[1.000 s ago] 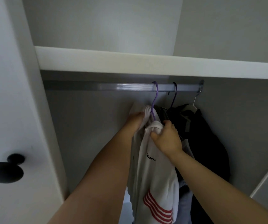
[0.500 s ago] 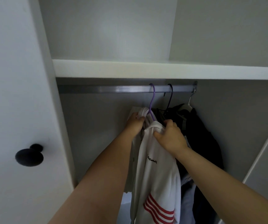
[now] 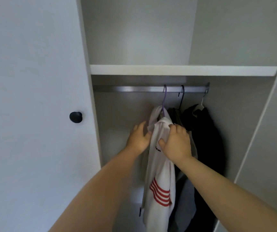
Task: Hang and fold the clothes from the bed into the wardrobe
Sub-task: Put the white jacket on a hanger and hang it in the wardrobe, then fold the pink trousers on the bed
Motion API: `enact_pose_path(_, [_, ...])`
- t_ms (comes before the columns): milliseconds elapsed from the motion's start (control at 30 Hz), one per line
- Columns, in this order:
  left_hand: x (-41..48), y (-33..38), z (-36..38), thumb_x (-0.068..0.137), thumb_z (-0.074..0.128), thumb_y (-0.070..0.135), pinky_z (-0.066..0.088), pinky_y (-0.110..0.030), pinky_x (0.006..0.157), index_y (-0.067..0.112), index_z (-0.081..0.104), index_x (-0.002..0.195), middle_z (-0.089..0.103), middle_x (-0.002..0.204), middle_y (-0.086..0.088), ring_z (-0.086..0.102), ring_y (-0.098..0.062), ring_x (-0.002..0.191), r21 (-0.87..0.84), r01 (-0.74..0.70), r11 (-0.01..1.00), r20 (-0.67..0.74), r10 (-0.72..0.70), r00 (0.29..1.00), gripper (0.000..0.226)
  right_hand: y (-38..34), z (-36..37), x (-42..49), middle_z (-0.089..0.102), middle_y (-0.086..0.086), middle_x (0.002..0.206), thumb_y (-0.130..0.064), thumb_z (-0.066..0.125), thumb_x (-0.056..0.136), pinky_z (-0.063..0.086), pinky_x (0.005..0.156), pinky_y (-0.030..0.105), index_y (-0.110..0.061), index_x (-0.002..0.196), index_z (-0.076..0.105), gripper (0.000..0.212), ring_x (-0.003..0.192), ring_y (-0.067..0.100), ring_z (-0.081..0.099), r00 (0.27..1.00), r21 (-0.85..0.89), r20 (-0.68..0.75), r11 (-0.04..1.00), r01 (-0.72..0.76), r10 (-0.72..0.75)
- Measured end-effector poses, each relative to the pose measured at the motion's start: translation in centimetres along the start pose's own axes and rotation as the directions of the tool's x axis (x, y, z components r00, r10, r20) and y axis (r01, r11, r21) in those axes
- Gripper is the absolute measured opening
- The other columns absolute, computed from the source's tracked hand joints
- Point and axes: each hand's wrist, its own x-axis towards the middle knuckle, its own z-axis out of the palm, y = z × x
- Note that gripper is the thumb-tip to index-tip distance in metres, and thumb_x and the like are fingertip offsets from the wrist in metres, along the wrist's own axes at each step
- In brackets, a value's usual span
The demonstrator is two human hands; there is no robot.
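A white jacket (image 3: pixel 161 173) with red stripes hangs from a purple hanger (image 3: pixel 164 97) hooked over the metal rail (image 3: pixel 134 89) inside the wardrobe. My right hand (image 3: pixel 176 143) grips the jacket's right shoulder, fingers curled over the fabric and thumb on its front. Beside the jacket's left shoulder, my left hand (image 3: pixel 138 138) has relaxed fingers, their tips touching the cloth. The bed is out of view.
Dark garments (image 3: pixel 204 131) hang to the right on a black hanger (image 3: pixel 182 96) and a white hanger (image 3: pixel 203 101). A white shelf (image 3: pixel 168 70) runs above the rail. The left door (image 3: pixel 34 114) carries a black knob (image 3: pixel 75 117). Another door panel (image 3: pixel 268 131) stands at the right.
My left hand has let go of the jacket's collar and dropped lower beside it. My right hand has slid a little down the shoulder. The view has pulled back from the rail.
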Motion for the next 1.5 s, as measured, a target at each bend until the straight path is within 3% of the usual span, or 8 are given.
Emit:
enact_pose_path(233, [-11.5, 0.0, -4.1, 0.097, 0.050, 0.018, 0.026, -0.027, 0.108, 0.009, 0.036, 0.144, 0.039, 0.146, -0.009, 0.038, -0.024, 0.134, 0.127, -0.119, 0.985, -0.052, 0.126, 0.991, 0.050, -2.9, -1.4, -7.0, 0.047, 0.018, 0.132, -0.028, 0.064, 0.079, 0.028, 0.109, 0.045, -0.001, 0.131, 0.045, 0.061, 0.127, 0.035, 0.038, 0.990, 0.096, -0.038, 0.985, 0.142, -0.138])
enact_pose_path(400, [-19.0, 0.1, -8.5, 0.094, 0.050, 0.017, 0.032, -0.016, 0.097, 0.013, 0.046, 0.137, 0.054, 0.133, -0.002, 0.051, -0.014, 0.119, 0.204, -0.176, 0.963, -0.215, 0.219, 0.952, 0.043, -6.5, -2.8, -11.8, 0.045, 0.018, 0.136, -0.015, 0.065, 0.080, 0.026, 0.113, 0.044, 0.000, 0.128, 0.048, 0.053, 0.133, 0.034, 0.035, 0.958, 0.242, -0.102, 0.927, 0.287, -0.269])
enact_pose_path(500, [-22.7, -0.9, -12.0, 0.093, 0.047, 0.017, 0.041, -0.022, 0.094, 0.010, 0.051, 0.131, 0.058, 0.127, -0.004, 0.054, -0.015, 0.113, 0.287, -0.169, 0.943, -0.310, 0.258, 0.915, 0.039, -10.4, -3.2, -14.8, 0.049, 0.019, 0.134, -0.009, 0.068, 0.075, 0.031, 0.111, 0.049, 0.000, 0.125, 0.052, 0.053, 0.131, 0.037, 0.040, 0.895, 0.265, -0.134, 0.855, 0.445, -0.425])
enact_pose_path(700, [-31.5, -7.0, -20.2, 0.092, 0.051, 0.013, 0.040, -0.035, 0.104, 0.005, 0.047, 0.136, 0.047, 0.140, -0.012, 0.044, -0.025, 0.129, 0.374, 0.099, 0.922, -0.481, 0.102, 0.871, 0.044, -21.4, -1.6, -21.8, 0.047, 0.020, 0.137, -0.011, 0.066, 0.078, 0.030, 0.112, 0.052, 0.000, 0.127, 0.053, 0.052, 0.133, 0.038, 0.038, 0.792, 0.323, -0.060, 0.739, 0.592, -0.608])
enact_pose_path(967, [-49.0, -15.8, -33.1, 0.093, 0.053, 0.018, 0.026, -0.040, 0.112, 0.009, 0.036, 0.144, 0.028, 0.153, -0.014, 0.031, -0.029, 0.138, 0.434, 0.483, 0.760, -0.614, -0.143, 0.776, 0.054, -39.4, 0.7, -34.2, 0.052, 0.024, 0.130, -0.012, 0.068, 0.075, 0.034, 0.108, 0.051, 0.005, 0.122, 0.055, 0.051, 0.127, 0.041, 0.044, 0.512, 0.462, -0.003, 0.453, 0.762, -0.859])
enact_pose_path(1067, [-57.2, -18.1, -36.7, 0.092, 0.052, 0.019, 0.028, -0.044, 0.113, 0.011, 0.033, 0.145, 0.027, 0.153, -0.014, 0.032, -0.031, 0.137, 0.398, 0.641, 0.656, -0.692, -0.243, 0.679, 0.057, -45.7, 1.1, -40.7, 0.050, 0.021, 0.133, -0.014, 0.066, 0.077, 0.027, 0.110, 0.048, 0.003, 0.124, 0.053, 0.052, 0.130, 0.038, 0.041, 0.392, 0.525, -0.005, 0.331, 0.784, -0.920])
enact_pose_path(1233, [-72.2, -19.8, -39.0, 0.096, 0.046, 0.025, 0.017, -0.042, 0.117, 0.019, 0.026, 0.148, 0.016, 0.158, -0.006, 0.019, -0.025, 0.143, 0.262, 0.875, 0.407, -0.817, -0.388, 0.425, 0.056, -52.8, 1.4, -53.2, 0.044, 0.013, 0.138, -0.021, 0.060, 0.084, 0.023, 0.114, 0.039, -0.004, 0.132, 0.046, 0.053, 0.133, 0.030, 0.034, 0.163, 0.641, 0.015, 0.135, 0.755, -0.986])
enact_pose_path(1500, [-92.2, -17.1, -34.2, 0.093, 0.049, 0.025, 0.019, -0.043, 0.114, 0.016, 0.027, 0.148, 0.015, 0.157, -0.012, 0.021, -0.031, 0.141, -0.144, 0.988, 0.055, -0.864, -0.494, -0.098, 0.059, -53.6, 0.5, -72.0, 0.046, 0.014, 0.133, -0.022, 0.064, 0.081, 0.030, 0.109, 0.041, -0.004, 0.128, 0.048, 0.053, 0.127, 0.032, 0.038, -0.205, 0.753, -0.006, -0.140, 0.643, -0.979])
